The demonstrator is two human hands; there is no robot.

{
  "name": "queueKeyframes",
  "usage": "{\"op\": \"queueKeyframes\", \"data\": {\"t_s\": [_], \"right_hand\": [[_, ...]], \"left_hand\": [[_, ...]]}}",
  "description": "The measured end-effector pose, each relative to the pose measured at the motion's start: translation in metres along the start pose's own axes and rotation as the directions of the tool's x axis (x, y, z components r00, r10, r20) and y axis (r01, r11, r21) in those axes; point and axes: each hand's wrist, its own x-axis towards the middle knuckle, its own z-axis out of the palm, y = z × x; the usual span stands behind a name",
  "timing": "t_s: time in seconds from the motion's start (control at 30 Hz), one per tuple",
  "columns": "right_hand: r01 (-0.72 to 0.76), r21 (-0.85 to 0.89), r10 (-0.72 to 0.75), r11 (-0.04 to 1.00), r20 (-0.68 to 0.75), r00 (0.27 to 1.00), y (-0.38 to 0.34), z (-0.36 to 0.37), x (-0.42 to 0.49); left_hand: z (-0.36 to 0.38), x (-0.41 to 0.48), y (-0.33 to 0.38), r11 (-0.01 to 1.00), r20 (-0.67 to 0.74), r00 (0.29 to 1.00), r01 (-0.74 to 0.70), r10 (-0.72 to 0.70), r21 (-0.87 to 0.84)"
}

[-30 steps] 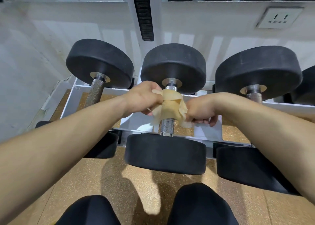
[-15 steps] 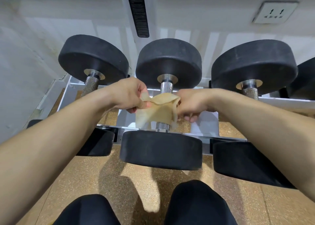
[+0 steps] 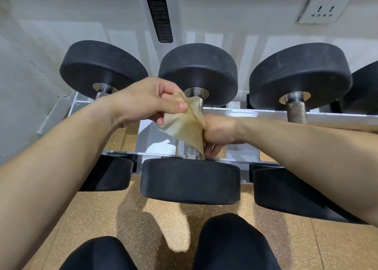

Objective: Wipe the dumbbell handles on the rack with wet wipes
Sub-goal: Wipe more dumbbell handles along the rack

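**Middle dumbbell handle** (image 3: pixel 191 152): knurled steel, lying across the rack (image 3: pixel 255 113) from back rail to front rail, between the left dumbbell (image 3: pixel 102 69) and the right dumbbell (image 3: pixel 300 73).

**Wet wipe** (image 3: pixel 184 126): tan, draping over the upper and middle length of the handle. Only a short knurled stretch beside the front rail is showing bare.

**Left hand** (image 3: pixel 147 102): pinching the wipe's upper left corner between thumb and fingers, near the back rail.

**Right hand** (image 3: pixel 218 132): curling round the wipe's right edge, fingertips reaching under towards the front rail.

**Step in hand (judged):** wrapping the wipe round the handle for a pass.

**Method advised:**
- drawing the pinched corner taut;
- closing the wipe fully round the bar;
- twisting while sliding from rail to rail, so the knurling and the bare front end are both getting covered.

**Position relative to grip:** the handle is lying between the two hands and beneath the wipe, just right of the left pinch and against the right hand's fingers through the wipe.
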Motion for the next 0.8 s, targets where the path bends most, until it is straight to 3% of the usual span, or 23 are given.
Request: {"op": "queueKeyframes", "data": {"t_s": [0.13,0.3,0.4,0.5,0.6,0.7,0.8], "right_hand": [[-0.014,-0.161,0.018,0.987,0.022,1.0,0.002,0.004,-0.003],[-0.057,-0.277,0.062,0.959,0.01,0.998,-0.003,-0.009,-0.004],[-0.027,-0.226,0.038,0.974,0.047,0.998,-0.007,-0.019,-0.009],[-0.001,-0.2,0.013,0.98,0.06,0.998,-0.009,-0.022,-0.01],[-0.028,-0.384,0.061,0.923,0.074,0.995,-0.007,-0.011,-0.005],[-0.056,-0.5,0.084,0.864,0.034,0.996,-0.005,0.001,-0.002],[-0.046,-0.488,0.067,0.872,0.025,0.997,-0.002,0.0,0.0]], "left_hand": [[-0.002,0.003,-0.01,0.967,-0.055,0.992,0.12,-0.111,0.226],[0.002,0.012,-0.018,0.803,-0.14,0.974,0.228,-0.18,0.551],[0.0,0.017,-0.018,0.659,-0.276,0.952,0.295,-0.136,0.692],[-0.002,0.016,-0.02,0.627,-0.363,0.931,0.304,-0.036,0.717],[-0.004,0.008,-0.016,0.721,-0.188,0.98,0.172,-0.059,0.671],[-0.003,-0.002,-0.01,0.884,0.101,0.984,0.084,-0.146,0.46],[-0.007,-0.001,-0.013,0.887,0.168,0.961,0.125,-0.219,0.444]]}}
